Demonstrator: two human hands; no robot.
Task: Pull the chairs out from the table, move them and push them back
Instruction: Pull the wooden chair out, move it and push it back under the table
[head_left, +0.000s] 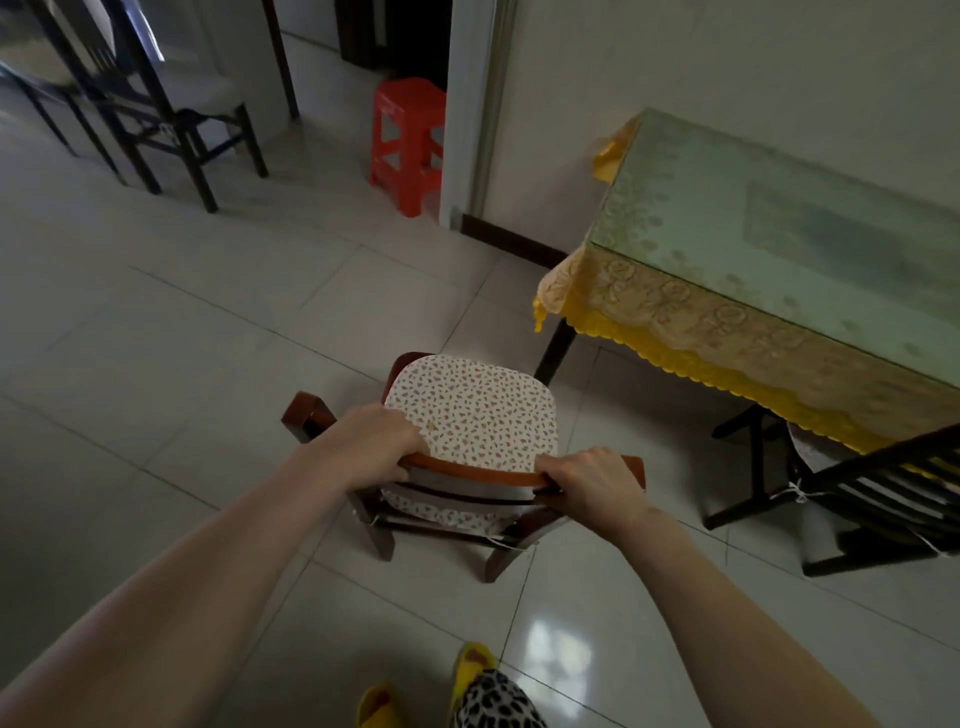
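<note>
While both bare arms reach forward, the left hand (371, 441) and the right hand (587, 480) are each clenched around the curved top rail of a reddish-brown wooden chair (467, 475), seen from behind and above. That chair stands on the glossy pale tiled floor (182, 364), clear of the table (779, 249), its seat facing the table's near corner; a rounded-square cushion (475, 410) in white fabric with a small speckled print covers the seat. To the right, the table carries a glass-like top over a lacy cloth with a scalloped yellow hem. A second, dark-framed chair (857, 488) sits partly under the table's long side at the right edge. By the door frame stands a red plastic stool (408, 140), moulded and boxy, and another dark chair (171, 114) with a pale seat stands at upper left. Yellow slippers (470, 662) and a leopard-print garment show at the bottom edge.
</note>
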